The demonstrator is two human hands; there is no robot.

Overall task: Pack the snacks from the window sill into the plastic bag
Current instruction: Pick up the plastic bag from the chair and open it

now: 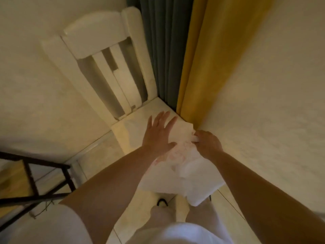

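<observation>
A white plastic bag point(182, 166) with faint red print lies crumpled across the seat of a white wooden chair point(98, 55) and hangs over the seat's front edge. My left hand point(159, 133) lies flat on the bag with fingers spread and straight. My right hand point(207, 143) pinches a fold of the bag's edge at the seat's right side. No snacks and no window sill are in view.
A yellow curtain point(211, 59) and a grey-green curtain point(163, 50) hang right behind the chair. Cream walls close in on the left and right. A dark metal frame point(35, 182) stands at lower left on the tiled floor.
</observation>
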